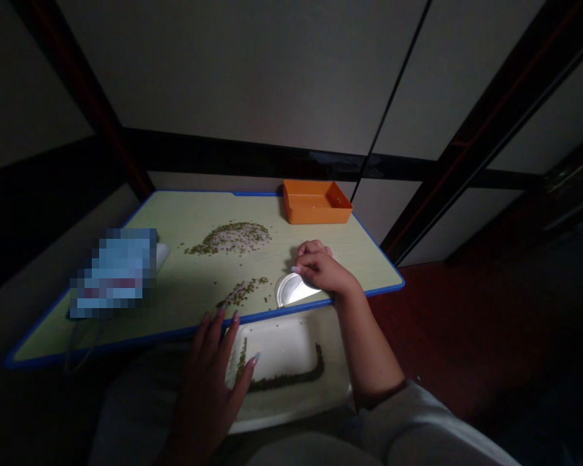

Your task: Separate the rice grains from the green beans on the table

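My left hand (216, 359) has its fingers spread, the fingertips at the table's front edge beside a small scatter of green beans and pale grains (243, 292). Its thumb reaches over a white tray (282, 343) below the edge, where small green beans lie along the inner sides. Curled closed, my right hand (318, 266) is over the far right part of a shiny round dish or lid (289, 290). Whatever its fingers hold, if anything, is hidden. Farther back lies a larger pile of green beans mixed with whitish, rice-like grains (236, 238).
An orange open box (318, 215) stands at the table's back right corner. A blue packet, blurred out (114, 275), lies at the left, with a thin cord hanging down. The pale table (359, 268) has a blue rim; cabinet panels (252, 77) rise behind it.
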{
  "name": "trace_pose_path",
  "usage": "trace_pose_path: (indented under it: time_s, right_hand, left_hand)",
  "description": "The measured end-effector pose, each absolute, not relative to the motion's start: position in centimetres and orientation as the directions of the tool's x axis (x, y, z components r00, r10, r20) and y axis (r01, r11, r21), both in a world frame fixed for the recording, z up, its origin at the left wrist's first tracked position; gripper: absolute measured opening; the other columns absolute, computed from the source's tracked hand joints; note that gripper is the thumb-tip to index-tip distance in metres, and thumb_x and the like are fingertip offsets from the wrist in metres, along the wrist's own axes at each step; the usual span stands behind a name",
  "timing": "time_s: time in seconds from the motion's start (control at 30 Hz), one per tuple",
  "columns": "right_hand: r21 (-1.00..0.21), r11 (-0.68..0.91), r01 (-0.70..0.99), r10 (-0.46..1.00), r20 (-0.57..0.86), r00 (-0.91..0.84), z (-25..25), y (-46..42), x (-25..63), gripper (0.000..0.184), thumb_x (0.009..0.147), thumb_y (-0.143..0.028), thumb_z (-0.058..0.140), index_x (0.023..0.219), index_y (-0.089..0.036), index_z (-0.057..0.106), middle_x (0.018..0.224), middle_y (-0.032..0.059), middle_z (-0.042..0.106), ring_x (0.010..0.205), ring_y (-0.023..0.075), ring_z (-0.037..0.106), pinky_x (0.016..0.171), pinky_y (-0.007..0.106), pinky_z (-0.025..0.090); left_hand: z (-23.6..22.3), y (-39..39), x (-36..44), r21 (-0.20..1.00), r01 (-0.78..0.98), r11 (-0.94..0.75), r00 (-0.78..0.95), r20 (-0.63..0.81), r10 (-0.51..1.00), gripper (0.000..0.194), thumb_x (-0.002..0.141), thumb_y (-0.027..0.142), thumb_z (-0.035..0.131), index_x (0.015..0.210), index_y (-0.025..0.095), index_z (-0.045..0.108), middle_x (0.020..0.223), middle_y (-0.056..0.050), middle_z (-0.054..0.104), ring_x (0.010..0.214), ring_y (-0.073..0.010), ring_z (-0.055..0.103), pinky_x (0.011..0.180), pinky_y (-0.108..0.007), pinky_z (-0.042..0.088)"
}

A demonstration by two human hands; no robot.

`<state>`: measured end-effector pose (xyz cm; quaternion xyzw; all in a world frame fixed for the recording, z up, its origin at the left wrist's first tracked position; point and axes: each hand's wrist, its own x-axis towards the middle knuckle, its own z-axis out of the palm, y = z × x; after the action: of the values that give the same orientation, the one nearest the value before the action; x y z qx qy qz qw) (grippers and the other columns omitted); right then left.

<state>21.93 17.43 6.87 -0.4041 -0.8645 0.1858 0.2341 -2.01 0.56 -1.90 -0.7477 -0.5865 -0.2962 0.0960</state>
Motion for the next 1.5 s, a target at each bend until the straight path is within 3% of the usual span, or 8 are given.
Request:
trace_pose_path:
  time_s: [0.57,1.0,1.5]
  right_hand:
    - [-0.452,0.679,0.579,0.732,0.359,-0.579,6.3,17.5,21.3,0.02,0.091,-0.033,0.059,0.077,-0.02,0.066,0.098,0.0049,0.055,0.102,0.0209,0.043,0.092,0.038,0.03]
    - [-0.375,0.699,0.609,0.715,0.349,-0.606,6.7,17.2,20.8,0.021,0.093,-0.03,0.057,0.076,-0.018,0.063,0.095,0.0058,0.055,0.099,0.0209,0.042,0.089,0.036,0.032]
    - [-0.386,0.689,0.613,0.725,0.385,-0.571,6.4,17.7,21.3,0.021,0.088,-0.024,0.059,0.067,-0.019,0.057,0.094,0.007,0.054,0.098,0.0216,0.042,0.088,0.037,0.036]
  left_hand:
    - [-1.8,0.6,-1.8,0.218,0.929,-0.299,0.132,0.559,0.819,0.073,0.085,0.034,0.054,0.15,0.023,0.022,0.155,-0.014,0.03,0.145,-0.0337,0.024,0.108,-0.057,0.041]
    - [-1.7,0.7,-1.8,0.249,0.922,-0.298,0.121,0.545,0.829,0.074,0.085,0.034,0.054,0.15,0.026,0.021,0.157,-0.013,0.029,0.145,-0.0339,0.024,0.109,-0.058,0.04]
    - [-1.7,0.6,-1.8,0.24,0.923,-0.3,0.126,0.547,0.828,0.075,0.084,0.033,0.055,0.15,0.026,0.02,0.157,-0.012,0.027,0.146,-0.0325,0.023,0.11,-0.056,0.039]
